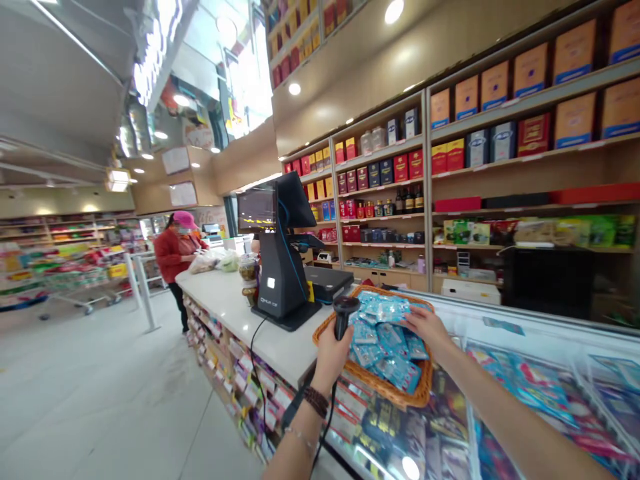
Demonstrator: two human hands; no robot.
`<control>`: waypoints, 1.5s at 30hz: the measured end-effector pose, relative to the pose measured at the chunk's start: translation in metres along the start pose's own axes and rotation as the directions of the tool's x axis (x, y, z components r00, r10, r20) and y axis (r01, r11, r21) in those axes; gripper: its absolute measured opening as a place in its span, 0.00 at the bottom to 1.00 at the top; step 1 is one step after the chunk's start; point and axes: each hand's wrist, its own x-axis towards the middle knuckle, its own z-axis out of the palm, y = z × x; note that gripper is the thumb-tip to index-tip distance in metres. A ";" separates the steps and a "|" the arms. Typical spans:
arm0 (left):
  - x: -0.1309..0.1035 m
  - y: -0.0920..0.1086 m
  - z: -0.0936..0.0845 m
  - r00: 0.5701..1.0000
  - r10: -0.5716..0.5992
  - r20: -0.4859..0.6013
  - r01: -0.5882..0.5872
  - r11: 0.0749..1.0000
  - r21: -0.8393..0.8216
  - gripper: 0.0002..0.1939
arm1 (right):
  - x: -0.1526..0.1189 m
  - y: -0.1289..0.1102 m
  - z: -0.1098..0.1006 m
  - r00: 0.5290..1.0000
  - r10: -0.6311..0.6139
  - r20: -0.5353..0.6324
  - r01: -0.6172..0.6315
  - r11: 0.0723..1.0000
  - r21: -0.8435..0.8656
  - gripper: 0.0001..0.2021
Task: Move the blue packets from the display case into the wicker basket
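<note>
We're in a shop: checkout terminal [280, 267] just left of the scanner grip, stocked wall shelves [450, 167] behind it, a shopper [175, 257] farther left at the counter [235, 307].

Both arms bare, no sleeves showing. Left wrist [316, 401] has a dark beaded bracelet wrapped round it, plus a thin silvery chain a bit further up the forearm. Right hand [425, 328] wears nothing, no rings.

Basket [419, 397] sits on the desk [227, 300], packets [385, 333] in it. Register terminal [280, 257] at the basket's 10 o'clock, behind it. Left hand [331, 352] with scanner [344, 313] at the basket's 9 o'clock edge; right hand [425, 328] on the packets. Shelves [450, 180] at 1 o'clock, behind the desk. Another person [175, 257] at the desk's far end, 10 o'clock.
</note>
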 end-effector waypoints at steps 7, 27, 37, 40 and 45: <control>-0.001 -0.006 -0.022 1.000 -0.022 0.021 0.022 1.000 0.016 0.22 | 0.016 0.024 0.007 0.967 -0.243 0.074 0.254 0.932 -0.260 0.15; -0.077 0.029 0.220 0.832 0.064 0.551 0.088 0.966 -0.244 0.39 | -0.166 -0.083 -0.477 0.623 -0.549 -0.557 -0.286 0.504 -0.815 0.23; -0.137 -0.014 0.282 0.757 -0.025 0.653 0.202 0.959 -0.197 0.44 | -0.155 -0.093 -0.561 0.720 -0.608 -0.334 -0.456 -0.052 -0.888 0.30; -0.143 -0.024 0.276 0.763 -0.088 0.640 0.253 0.952 -0.171 0.45 | -0.141 -0.103 -0.557 0.736 -0.608 -0.300 -0.443 -0.097 -0.891 0.29; -0.151 -0.024 0.274 0.769 -0.122 0.627 0.263 0.955 -0.137 0.43 | -0.131 -0.099 -0.550 0.733 -0.513 -0.447 -0.564 -0.090 -0.821 0.26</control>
